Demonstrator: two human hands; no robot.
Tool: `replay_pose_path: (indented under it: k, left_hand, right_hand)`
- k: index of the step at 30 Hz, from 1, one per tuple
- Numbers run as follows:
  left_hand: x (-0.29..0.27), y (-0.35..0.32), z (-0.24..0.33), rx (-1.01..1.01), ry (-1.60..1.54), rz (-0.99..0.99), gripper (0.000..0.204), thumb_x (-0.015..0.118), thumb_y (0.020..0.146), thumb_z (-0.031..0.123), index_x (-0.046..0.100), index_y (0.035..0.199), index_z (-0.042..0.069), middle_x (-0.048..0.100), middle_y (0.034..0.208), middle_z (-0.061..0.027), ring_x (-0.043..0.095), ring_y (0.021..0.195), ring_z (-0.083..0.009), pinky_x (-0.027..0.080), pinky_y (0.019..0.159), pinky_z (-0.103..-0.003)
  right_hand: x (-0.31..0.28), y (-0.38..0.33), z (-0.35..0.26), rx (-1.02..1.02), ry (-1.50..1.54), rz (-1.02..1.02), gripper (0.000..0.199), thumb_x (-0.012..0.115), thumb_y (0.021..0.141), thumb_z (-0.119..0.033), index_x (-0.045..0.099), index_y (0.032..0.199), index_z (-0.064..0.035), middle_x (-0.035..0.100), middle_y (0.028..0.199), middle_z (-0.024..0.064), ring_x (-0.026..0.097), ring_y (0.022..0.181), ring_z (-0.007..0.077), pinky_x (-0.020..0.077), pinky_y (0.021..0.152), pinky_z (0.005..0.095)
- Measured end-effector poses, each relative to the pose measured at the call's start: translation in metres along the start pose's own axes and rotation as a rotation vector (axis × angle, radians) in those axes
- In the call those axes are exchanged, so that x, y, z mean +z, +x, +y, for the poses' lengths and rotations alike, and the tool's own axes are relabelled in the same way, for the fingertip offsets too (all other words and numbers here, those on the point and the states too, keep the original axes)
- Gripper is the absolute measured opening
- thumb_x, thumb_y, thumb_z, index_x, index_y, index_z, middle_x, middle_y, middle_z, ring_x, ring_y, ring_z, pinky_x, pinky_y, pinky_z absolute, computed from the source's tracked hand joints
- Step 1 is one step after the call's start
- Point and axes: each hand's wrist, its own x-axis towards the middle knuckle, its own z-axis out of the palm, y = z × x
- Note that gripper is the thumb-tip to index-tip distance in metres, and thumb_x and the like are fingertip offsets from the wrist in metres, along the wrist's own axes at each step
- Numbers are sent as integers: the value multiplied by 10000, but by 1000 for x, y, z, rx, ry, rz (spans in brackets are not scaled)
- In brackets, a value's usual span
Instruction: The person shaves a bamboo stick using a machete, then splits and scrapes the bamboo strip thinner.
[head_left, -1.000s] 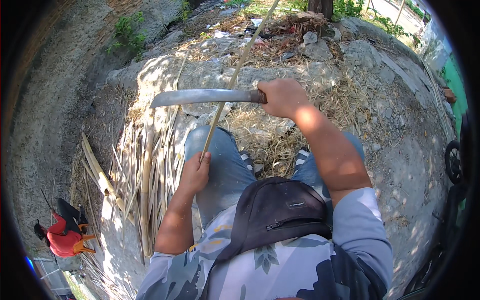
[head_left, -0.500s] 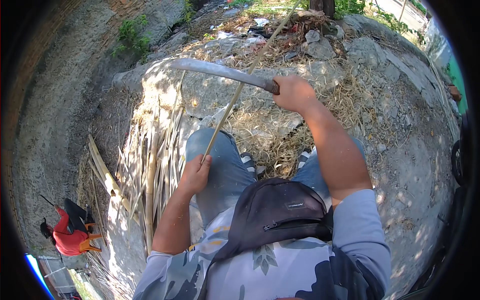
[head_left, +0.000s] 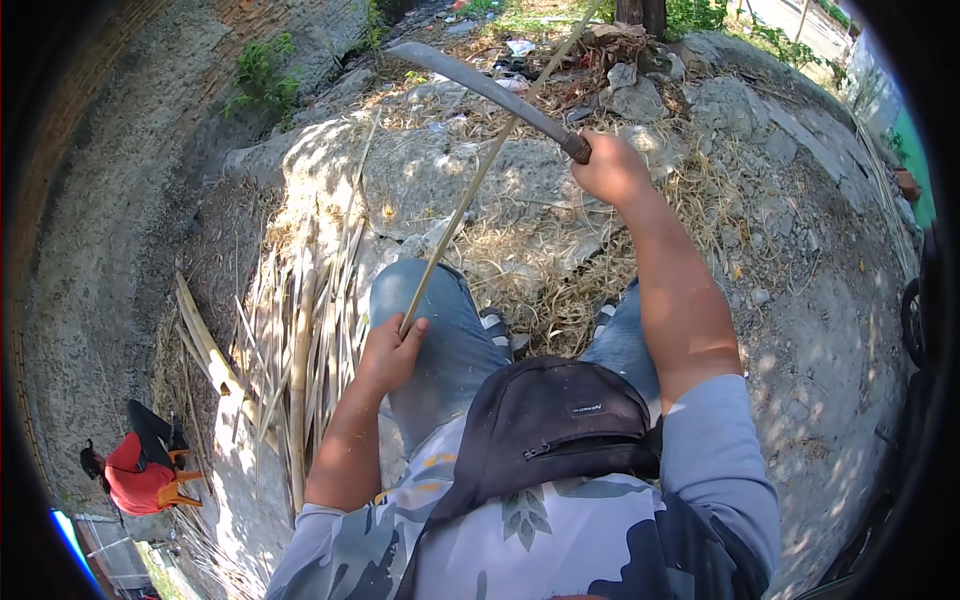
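My left hand [head_left: 390, 355], above my left thigh, is closed round the near end of a long thin bamboo strip [head_left: 455, 222]. The strip slants away from me, up and to the right, past the top of the view. In my right hand [head_left: 612, 170], closed round its dark handle, is a machete [head_left: 480, 85] with a long, slightly curved grey blade. Its tip points to the far left. The blade crosses the strip well beyond my left hand; whether the two touch, I cannot tell.
Split bamboo strips and poles [head_left: 303, 370] lie on the ground to my left. Pale shavings [head_left: 570, 300] cover the ground round my feet. A person in red [head_left: 135, 480] sits on an orange chair [head_left: 182, 488] at the far left. Stones [head_left: 640, 100] and a post [head_left: 642, 14] stand ahead.
My right hand has moved farther away and slightly right, carrying the machete up along the strip, and the blade's tilt has steepened. My left hand has hardly moved.
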Motion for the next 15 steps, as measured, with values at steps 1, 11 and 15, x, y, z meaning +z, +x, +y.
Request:
replay_pose_path:
  k: [1, 11, 15]
  left_hand:
    - [0, 1, -3, 1, -47, -21, 469, 633, 996, 438, 561, 843, 1, 516, 631, -80, 459, 600, -181, 414, 569, -383]
    - [0, -3, 1, -35, -108, 14, 452, 712, 947, 435, 581, 832, 18, 508, 649, -11, 441, 615, -122, 409, 564, -315]
    - [-3, -6, 2, 1, -170, 23, 457, 735, 932, 423, 545, 787, 33, 501, 646, -6, 437, 616, -115, 408, 556, -314]
  right_hand:
    - [0, -4, -1, -32, -37, -9, 250, 683, 831, -234, 700, 1065, -148, 731, 962, 121, 694, 932, 354, 549, 829, 481]
    - [48, -34, -57, -839, -243, -57, 99, 682, 734, -174, 648, 825, -151, 693, 764, 64, 692, 783, 315, 511, 780, 464]
    - [37, -12, -32, -540, -214, -37, 133, 699, 754, -194, 658, 864, -133, 696, 783, 94, 692, 803, 328, 521, 772, 463]
